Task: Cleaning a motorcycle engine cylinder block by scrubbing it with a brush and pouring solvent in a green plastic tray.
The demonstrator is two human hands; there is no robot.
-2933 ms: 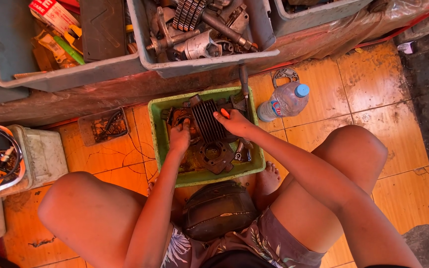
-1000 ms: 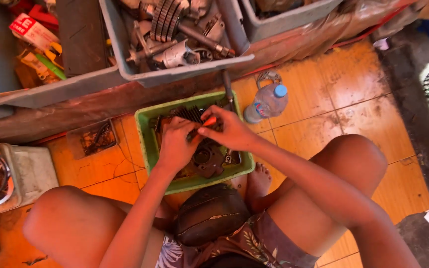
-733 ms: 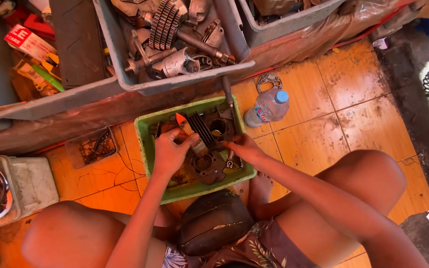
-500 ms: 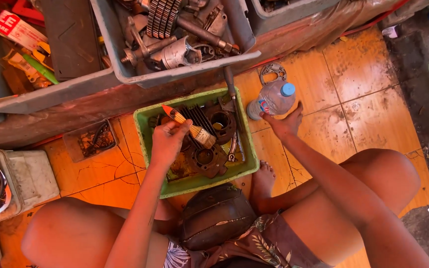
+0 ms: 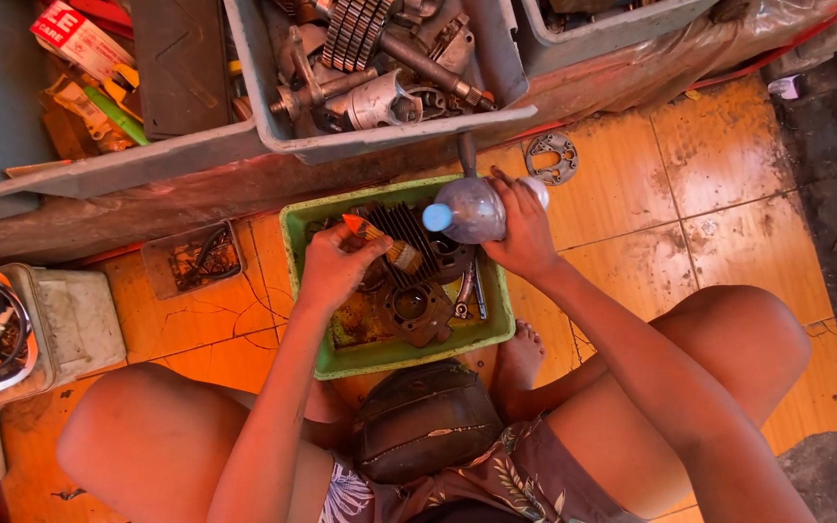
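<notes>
Repair workshop, probably engine work: grey bins point(image 5: 370, 145) of gears, greasy metal parts, stained tile floor point(image 5: 719, 184).

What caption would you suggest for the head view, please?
Left hand holds a brush over engine parts in a green tray; right hand tips a bottle.

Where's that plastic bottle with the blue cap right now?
In the head view the plastic bottle lies tipped on its side in the right hand, over the far edge of the green tray, blue cap pointing toward the left hand.
</notes>
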